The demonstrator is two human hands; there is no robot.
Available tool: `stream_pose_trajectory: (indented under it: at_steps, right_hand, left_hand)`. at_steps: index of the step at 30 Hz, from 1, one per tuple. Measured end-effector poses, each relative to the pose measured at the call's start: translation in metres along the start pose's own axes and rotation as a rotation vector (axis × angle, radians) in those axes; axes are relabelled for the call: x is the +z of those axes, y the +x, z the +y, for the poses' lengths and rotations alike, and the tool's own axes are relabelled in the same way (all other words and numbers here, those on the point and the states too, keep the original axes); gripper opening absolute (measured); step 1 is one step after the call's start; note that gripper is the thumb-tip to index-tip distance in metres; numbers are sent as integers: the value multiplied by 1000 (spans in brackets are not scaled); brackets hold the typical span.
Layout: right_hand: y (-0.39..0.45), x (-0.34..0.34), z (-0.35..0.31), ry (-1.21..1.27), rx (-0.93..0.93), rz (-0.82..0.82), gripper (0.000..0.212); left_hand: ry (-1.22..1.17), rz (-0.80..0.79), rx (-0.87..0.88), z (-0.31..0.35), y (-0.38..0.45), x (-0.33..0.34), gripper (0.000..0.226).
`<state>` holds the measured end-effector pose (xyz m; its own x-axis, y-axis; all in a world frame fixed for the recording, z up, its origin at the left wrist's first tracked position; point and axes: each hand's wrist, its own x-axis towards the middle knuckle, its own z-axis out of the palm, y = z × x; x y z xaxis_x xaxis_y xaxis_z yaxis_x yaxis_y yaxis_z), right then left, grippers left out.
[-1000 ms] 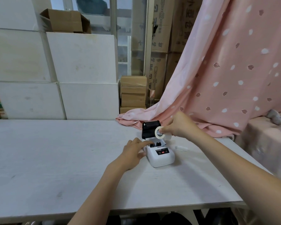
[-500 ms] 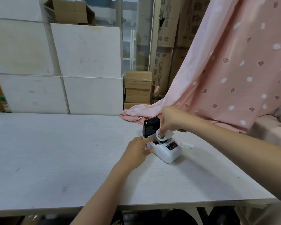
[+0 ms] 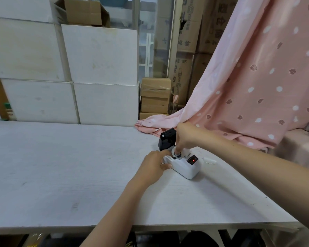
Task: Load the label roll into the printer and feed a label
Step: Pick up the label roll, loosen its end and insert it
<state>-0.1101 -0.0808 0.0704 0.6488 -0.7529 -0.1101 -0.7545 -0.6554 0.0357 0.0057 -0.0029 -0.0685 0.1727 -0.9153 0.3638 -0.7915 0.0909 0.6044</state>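
Observation:
A small white label printer (image 3: 186, 168) sits on the white table (image 3: 61, 166), right of centre, with its black lid (image 3: 166, 140) swung up and a red light on its panel. The white label roll (image 3: 178, 155) rests partly inside the printer's open bay. My right hand (image 3: 187, 135) comes from the right and pinches the roll from above. My left hand (image 3: 153, 166) lies against the printer's left side, fingers touching its body and its forefinger reaching to the roll.
A small white oblong piece (image 3: 209, 160) lies on the table just right of the printer. Pink patterned cloth (image 3: 257, 82) drapes onto the table's far right corner. White blocks (image 3: 96, 77) and cardboard boxes (image 3: 154, 97) stand behind the table.
My right hand has brought the label roll down from in front of the raised lid into the printer's bay. My left hand stays at the printer's left side. The view has shifted slightly.

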Motion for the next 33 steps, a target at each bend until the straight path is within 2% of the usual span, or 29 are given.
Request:
stream_pose_trajectory:
  at_steps: [2,5,7,13,16,33]
  right_hand:
    - [3,0,0,-18,0,-4,35]
    - [3,0,-2,-66,-5,1,52]
    - [3,1,-4,-95,-15,6,55]
    - [11,12,-8,-189,-29,-25,44]
    - [14,15,-10,-212,-22,-33,40]
    - [14,17,-6,-208,-23,-114,43]
  left_hand:
    - [-44,5,-18,1,0,-2,24]
    - [-136,20,-65,1,-1,-3,25]
    - [-165,18,-77,1,-3,-4,24]
    - [-198,31,-76,0,-3,-3,32]
    - [-211,41,-85,0,-3,-2,27]
    - [-141,111,-35,0,-4,-3,24]
